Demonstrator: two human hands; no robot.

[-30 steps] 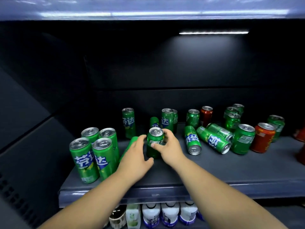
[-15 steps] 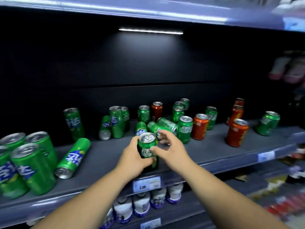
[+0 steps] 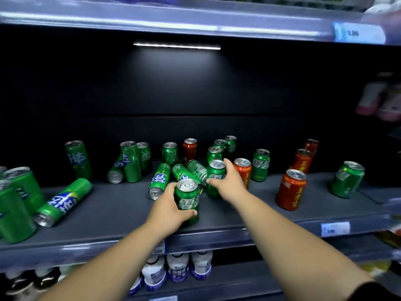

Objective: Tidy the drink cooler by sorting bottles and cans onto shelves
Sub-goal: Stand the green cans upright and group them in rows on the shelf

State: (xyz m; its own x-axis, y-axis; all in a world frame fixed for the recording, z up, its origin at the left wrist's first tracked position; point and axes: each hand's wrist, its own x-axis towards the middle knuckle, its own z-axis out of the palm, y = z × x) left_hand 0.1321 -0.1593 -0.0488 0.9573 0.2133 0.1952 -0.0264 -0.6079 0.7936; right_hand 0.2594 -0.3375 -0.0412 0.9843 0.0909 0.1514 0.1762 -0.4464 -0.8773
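Both hands on green cans, middle cooler shelf.
Left hand [image 3: 168, 210] wraps an upright short green can [image 3: 187, 200] near the front edge of the shelf [image 3: 121, 210]. Right hand [image 3: 229, 184] closes fingers around a second green can [image 3: 215, 178] just behind, beside an orange can [image 3: 244, 170]. Tipped slim cans [image 3: 159, 180] lie just left; white bottles [image 3: 178, 269] stand below.

Dark cooler back wall [image 3: 195, 94], white light strip [image 3: 176, 46], grey shelf [image 3: 121, 207]
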